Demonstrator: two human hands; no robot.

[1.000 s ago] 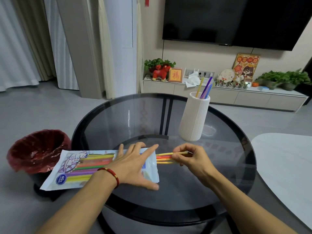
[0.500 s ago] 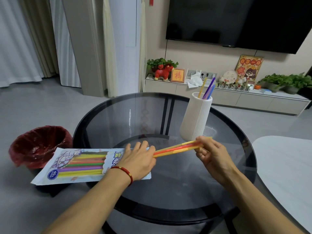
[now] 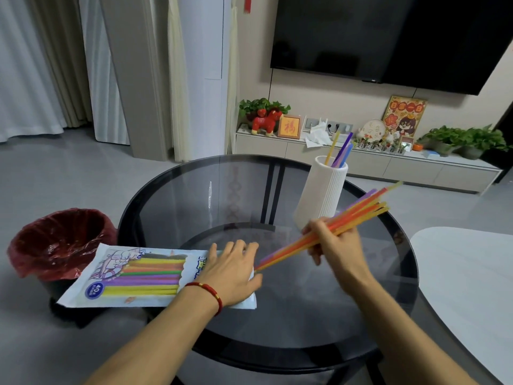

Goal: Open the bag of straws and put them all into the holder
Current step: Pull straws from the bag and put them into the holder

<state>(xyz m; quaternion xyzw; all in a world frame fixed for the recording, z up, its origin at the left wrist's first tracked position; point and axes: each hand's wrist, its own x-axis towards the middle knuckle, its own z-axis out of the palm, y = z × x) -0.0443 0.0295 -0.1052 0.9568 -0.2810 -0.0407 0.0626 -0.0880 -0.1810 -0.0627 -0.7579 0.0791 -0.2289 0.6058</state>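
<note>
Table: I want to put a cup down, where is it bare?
Bare glass lies behind the bag, left of the holder, and along the table near edge. Crowded between left hand and right hand gripping straws.

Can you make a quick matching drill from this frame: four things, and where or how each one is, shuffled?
Things
1. left hand
2. right hand
3. white holder
4. red-lined bin

States
A. on the floor, left of the glass table
B. pressing flat on the straw bag
C. gripping a bundle of straws
D. upright on the table, a few straws inside

Pairs: 1-B, 2-C, 3-D, 4-A
</note>
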